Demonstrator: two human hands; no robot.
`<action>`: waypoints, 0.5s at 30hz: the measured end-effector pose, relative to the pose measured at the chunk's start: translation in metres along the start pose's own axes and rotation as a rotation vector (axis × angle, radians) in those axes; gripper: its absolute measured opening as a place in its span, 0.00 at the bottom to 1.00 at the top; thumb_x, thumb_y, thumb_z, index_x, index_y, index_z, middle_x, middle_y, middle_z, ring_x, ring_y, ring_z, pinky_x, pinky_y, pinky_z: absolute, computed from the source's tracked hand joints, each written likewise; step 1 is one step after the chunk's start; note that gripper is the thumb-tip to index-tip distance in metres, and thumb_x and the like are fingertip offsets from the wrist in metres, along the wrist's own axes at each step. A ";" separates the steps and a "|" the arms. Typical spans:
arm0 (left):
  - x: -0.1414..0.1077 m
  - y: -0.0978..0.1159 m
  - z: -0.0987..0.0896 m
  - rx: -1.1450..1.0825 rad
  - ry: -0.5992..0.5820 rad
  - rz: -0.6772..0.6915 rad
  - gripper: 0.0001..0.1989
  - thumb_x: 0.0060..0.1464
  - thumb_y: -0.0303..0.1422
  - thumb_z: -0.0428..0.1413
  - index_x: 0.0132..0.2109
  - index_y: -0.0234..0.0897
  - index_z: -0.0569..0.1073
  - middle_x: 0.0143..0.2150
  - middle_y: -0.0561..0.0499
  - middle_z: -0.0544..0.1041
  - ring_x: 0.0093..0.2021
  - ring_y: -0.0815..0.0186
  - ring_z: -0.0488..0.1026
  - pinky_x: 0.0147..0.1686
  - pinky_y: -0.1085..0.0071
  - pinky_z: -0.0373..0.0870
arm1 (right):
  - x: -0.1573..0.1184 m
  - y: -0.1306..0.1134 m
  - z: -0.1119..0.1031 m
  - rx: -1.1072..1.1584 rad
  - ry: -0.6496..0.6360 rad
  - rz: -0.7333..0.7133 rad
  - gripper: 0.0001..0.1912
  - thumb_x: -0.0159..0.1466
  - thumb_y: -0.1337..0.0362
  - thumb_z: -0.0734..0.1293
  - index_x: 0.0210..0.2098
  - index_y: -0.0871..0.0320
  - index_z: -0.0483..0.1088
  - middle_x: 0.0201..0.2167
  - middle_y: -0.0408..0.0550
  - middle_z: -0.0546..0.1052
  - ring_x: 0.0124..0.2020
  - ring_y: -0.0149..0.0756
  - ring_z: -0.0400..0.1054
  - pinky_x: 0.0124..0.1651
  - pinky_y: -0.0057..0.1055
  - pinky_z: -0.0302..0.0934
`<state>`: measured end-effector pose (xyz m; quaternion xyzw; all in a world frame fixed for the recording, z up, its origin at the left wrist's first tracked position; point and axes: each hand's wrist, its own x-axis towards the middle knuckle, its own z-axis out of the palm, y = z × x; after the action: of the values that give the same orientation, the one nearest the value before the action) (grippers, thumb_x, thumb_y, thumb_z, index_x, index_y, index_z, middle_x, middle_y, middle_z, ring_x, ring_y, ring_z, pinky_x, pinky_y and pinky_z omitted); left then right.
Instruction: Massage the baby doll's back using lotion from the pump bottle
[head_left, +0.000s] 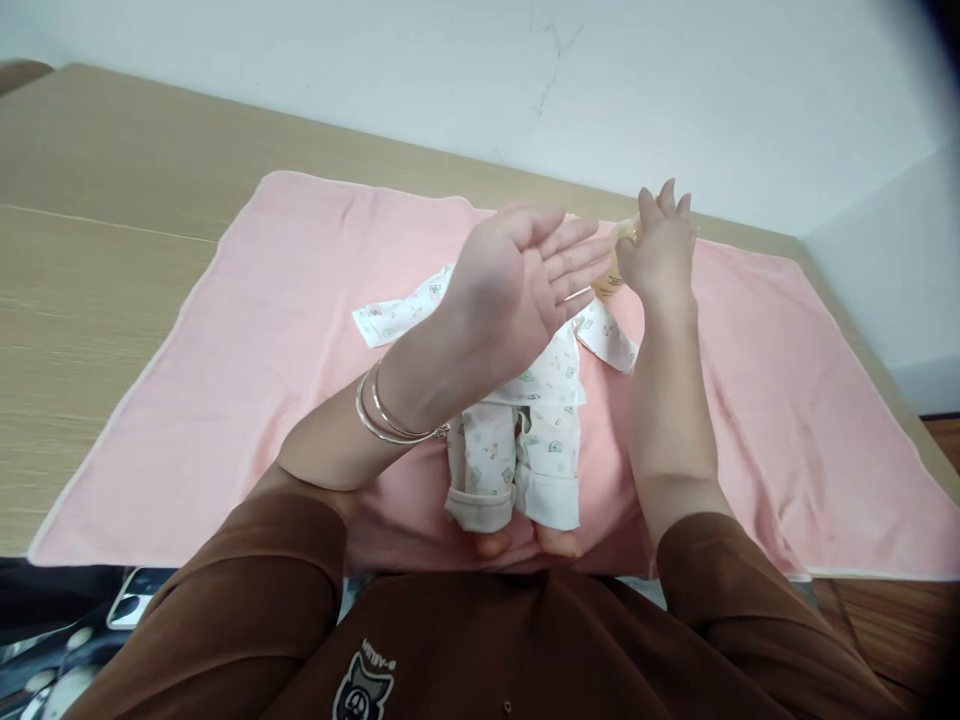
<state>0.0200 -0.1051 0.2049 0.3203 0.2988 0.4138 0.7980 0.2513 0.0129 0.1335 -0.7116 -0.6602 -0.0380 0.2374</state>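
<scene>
While the left hand (517,285) is held flat and open, palm up, the right hand (660,250) grips a small amber bottle (611,275) tilted toward it, above a doll in printed white pyjamas (529,430) lying on a pink towel (262,370).

Left hand (517,290) is raised flat, palm up and open, fingers (577,255) stretched toward the right hand (660,255). The right hand is lifted just beside those fingertips, curled closed, knuckles toward us. Both forearms are bare, with brown sleeves at the elbows.
</scene>
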 end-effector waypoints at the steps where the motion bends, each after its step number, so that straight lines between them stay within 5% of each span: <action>1: 0.003 -0.003 0.000 0.020 -0.001 -0.006 0.27 0.72 0.39 0.37 0.70 0.32 0.62 0.72 0.45 0.70 0.74 0.59 0.67 0.74 0.61 0.65 | 0.000 0.002 0.000 -0.002 -0.002 0.006 0.37 0.67 0.75 0.63 0.75 0.58 0.59 0.79 0.63 0.48 0.81 0.61 0.40 0.74 0.71 0.41; 5: 0.013 -0.013 0.000 0.084 0.037 -0.003 0.29 0.71 0.39 0.37 0.72 0.34 0.60 0.74 0.45 0.68 0.77 0.58 0.62 0.76 0.59 0.61 | 0.001 0.007 0.002 0.102 -0.005 0.012 0.29 0.67 0.70 0.65 0.68 0.59 0.68 0.80 0.62 0.42 0.82 0.61 0.34 0.76 0.72 0.37; 9: 0.012 -0.020 0.003 0.029 0.073 -0.003 0.29 0.69 0.40 0.41 0.74 0.46 0.58 0.75 0.52 0.66 0.80 0.57 0.52 0.79 0.55 0.53 | -0.009 -0.005 -0.007 0.386 -0.037 -0.104 0.26 0.69 0.56 0.67 0.66 0.50 0.68 0.80 0.45 0.49 0.83 0.53 0.33 0.80 0.69 0.31; 14: 0.006 -0.023 0.007 0.054 0.104 0.020 0.28 0.71 0.45 0.41 0.74 0.58 0.56 0.79 0.63 0.57 0.82 0.52 0.39 0.80 0.49 0.48 | -0.052 -0.055 -0.032 0.708 -0.111 -0.218 0.22 0.72 0.43 0.63 0.63 0.36 0.69 0.75 0.27 0.60 0.81 0.35 0.44 0.84 0.41 0.44; 15: 0.007 -0.022 0.007 0.078 0.118 0.037 0.28 0.71 0.47 0.40 0.75 0.59 0.54 0.80 0.65 0.54 0.82 0.52 0.36 0.80 0.49 0.48 | -0.062 -0.066 -0.034 0.776 -0.123 -0.246 0.25 0.73 0.42 0.60 0.65 0.40 0.68 0.75 0.29 0.59 0.81 0.34 0.45 0.84 0.38 0.43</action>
<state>0.0388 -0.1107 0.1908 0.3317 0.3554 0.4349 0.7580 0.1892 -0.0567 0.1601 -0.4859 -0.7188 0.2283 0.4417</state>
